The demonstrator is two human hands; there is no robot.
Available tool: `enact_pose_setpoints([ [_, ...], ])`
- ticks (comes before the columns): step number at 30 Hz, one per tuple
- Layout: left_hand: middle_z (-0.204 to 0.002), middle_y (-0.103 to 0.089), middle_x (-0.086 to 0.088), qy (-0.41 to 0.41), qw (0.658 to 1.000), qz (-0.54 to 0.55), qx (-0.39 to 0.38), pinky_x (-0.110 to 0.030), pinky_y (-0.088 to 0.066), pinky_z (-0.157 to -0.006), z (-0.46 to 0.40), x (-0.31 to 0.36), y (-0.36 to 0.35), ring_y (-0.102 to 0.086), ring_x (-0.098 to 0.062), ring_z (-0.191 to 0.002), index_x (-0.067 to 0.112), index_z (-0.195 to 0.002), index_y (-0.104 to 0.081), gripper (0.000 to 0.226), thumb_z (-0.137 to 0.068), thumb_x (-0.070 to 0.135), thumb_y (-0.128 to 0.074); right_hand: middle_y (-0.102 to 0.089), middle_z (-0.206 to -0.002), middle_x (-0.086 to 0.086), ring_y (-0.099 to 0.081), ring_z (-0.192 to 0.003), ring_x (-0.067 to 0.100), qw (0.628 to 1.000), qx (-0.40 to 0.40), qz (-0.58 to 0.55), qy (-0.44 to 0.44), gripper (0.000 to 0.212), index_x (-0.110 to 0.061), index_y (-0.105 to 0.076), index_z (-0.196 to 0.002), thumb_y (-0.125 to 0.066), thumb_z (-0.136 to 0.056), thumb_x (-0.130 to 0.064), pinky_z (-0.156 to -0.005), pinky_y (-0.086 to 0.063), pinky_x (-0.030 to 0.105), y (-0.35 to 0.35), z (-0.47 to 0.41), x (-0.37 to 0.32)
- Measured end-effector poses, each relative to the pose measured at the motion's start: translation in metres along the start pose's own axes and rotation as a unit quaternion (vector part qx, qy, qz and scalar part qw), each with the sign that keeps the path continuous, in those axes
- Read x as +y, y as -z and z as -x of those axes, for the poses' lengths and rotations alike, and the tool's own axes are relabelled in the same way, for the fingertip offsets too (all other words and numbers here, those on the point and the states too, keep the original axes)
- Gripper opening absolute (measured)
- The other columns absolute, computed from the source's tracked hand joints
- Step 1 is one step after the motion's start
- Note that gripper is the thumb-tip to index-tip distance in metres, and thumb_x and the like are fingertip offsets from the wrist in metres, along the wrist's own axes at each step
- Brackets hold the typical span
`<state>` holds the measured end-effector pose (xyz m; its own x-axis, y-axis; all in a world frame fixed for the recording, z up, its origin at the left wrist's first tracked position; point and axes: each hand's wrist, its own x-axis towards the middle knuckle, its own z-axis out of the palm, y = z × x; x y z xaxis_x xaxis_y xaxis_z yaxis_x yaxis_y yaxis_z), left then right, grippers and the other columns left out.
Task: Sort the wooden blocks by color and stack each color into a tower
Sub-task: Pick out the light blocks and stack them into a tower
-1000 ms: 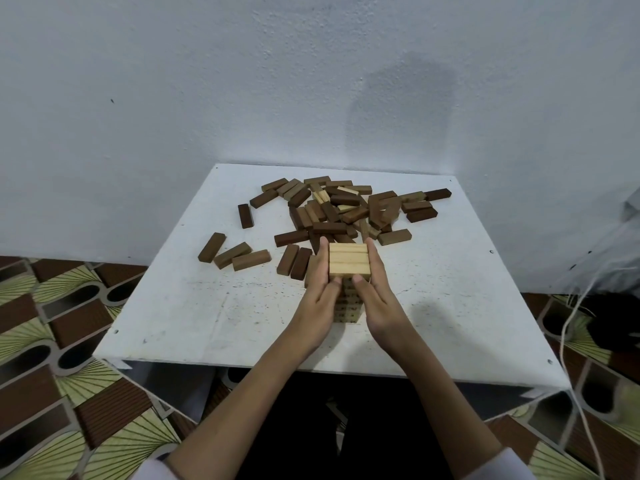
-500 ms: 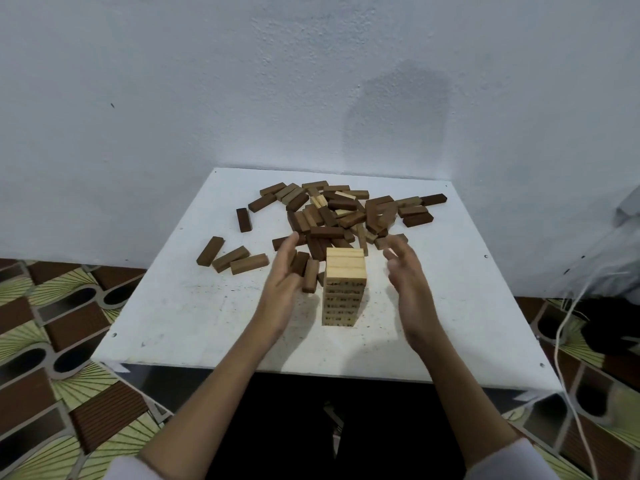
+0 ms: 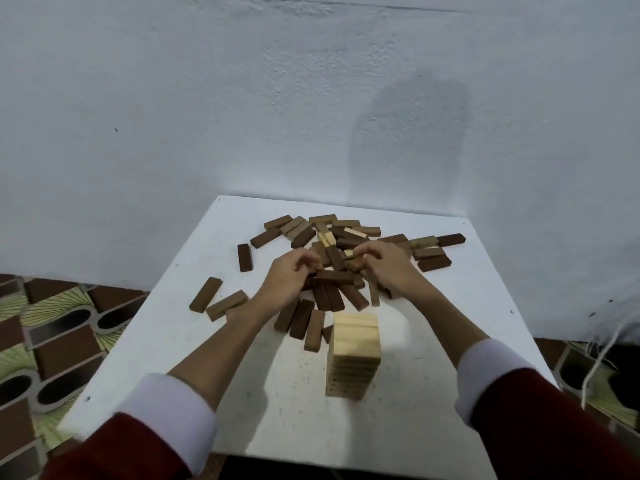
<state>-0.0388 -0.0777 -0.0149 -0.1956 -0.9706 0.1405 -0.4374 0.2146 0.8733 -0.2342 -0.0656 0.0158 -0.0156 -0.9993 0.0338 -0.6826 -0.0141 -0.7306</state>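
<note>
Both hands are in the pile (image 3: 346,258) at the far-mid table (image 3: 173,341), digging for light blocks. Tower (image 3: 354,355) of light blocks stands alone nearer the person, clear of both arms, looks straight.

R hand (image 3: 384,268): fingers curled, tips pinching a light block (image 3: 349,253) by its end; it's half buried under dark ones. L hand (image 3: 291,277): fingers curled down onto dark blocks at the pile's left edge. Can't tell if it actually grips one or just steadies/pushes.

Step, imo: pull light blocks out of the mix for the tower. A few more light ones (image 3: 325,238) sit further back in the pile.

How to do it well:
- lift the pinched block up and out, don't drag it sideways; the dark ones leaning on it will slide
- use L hand to hold/clear the dark blocks on top first
- bring arms back wide of the tower, since R forearm passes close to it
- set block flat, edges flush w/ top layer, then let go slowly

Risk: sleeve or wrist clipping the tower on the return. No dark tower yet, so most of the task is left.
</note>
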Motion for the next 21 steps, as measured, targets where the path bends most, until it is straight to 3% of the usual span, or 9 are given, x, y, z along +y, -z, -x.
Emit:
enact_pose_setpoints([
  [3, -0.112, -0.063, -0.009, -0.030, 0.994, -0.081, -0.063, -0.014, -0.037, -0.083, -0.027, -0.011, -0.014, -0.056, -0.018, -0.105, 0.006, -0.109, -0.065, 0.033, -0.089, -0.007, -0.042, -0.063, -0.105, -0.003, -0.060, -0.093, 0.016, 0.997, -0.055, 0.062, 0.007, 0.032, -0.015, -0.069, -0.104, -0.040, -0.094, -0.005, -0.074, -0.046, 0.022, -0.005, -0.031, 0.006],
  [9, -0.125, -0.054, -0.011, -0.094, 0.981, -0.144, -0.094, -0.013, -0.025, -0.090, -0.081, -0.027, -0.026, -0.045, -0.021, -0.119, 0.004, -0.124, -0.054, 0.033, -0.093, 0.000, -0.043, -0.064, -0.115, 0.007, -0.058, -0.106, 0.022, 0.982, -0.088, 0.164, 0.040, 0.036, -0.010, -0.066, -0.112, -0.042, -0.088, 0.003, -0.093, -0.047, 0.038, -0.012, -0.080, 0.026],
  [16, -0.125, -0.053, -0.011, -0.105, 0.957, -0.233, -0.135, -0.024, -0.037, -0.092, -0.127, -0.040, -0.026, -0.048, -0.024, -0.114, 0.008, -0.128, -0.053, 0.038, -0.092, -0.002, -0.047, -0.051, -0.114, 0.007, -0.049, -0.107, 0.025, 0.935, -0.125, 0.322, 0.083, 0.033, -0.012, -0.063, -0.115, -0.055, -0.085, 0.000, -0.087, -0.045, 0.035, -0.013, -0.112, 0.038],
  [19, -0.122, -0.055, -0.009, -0.128, 0.939, -0.288, -0.137, -0.031, -0.041, -0.089, -0.137, -0.039, -0.026, -0.050, -0.023, -0.112, 0.011, -0.125, -0.056, 0.040, -0.087, 0.001, -0.057, -0.050, -0.109, 0.008, -0.047, -0.104, 0.024, 0.939, -0.091, 0.319, 0.091, 0.019, -0.009, -0.064, -0.103, -0.055, -0.086, -0.006, -0.081, -0.043, 0.032, -0.016, -0.115, 0.035],
  [21, -0.116, -0.060, -0.006, -0.158, 0.919, -0.343, -0.112, -0.030, -0.037, -0.081, -0.142, -0.039, -0.025, -0.051, -0.023, -0.110, 0.012, -0.114, -0.060, 0.031, -0.084, 0.010, -0.063, -0.052, -0.101, 0.008, -0.050, -0.100, 0.025, 0.963, -0.065, 0.246, 0.093, 0.008, -0.009, -0.060, -0.090, -0.052, -0.089, -0.009, -0.080, -0.042, 0.032, -0.017, -0.115, 0.035],
])
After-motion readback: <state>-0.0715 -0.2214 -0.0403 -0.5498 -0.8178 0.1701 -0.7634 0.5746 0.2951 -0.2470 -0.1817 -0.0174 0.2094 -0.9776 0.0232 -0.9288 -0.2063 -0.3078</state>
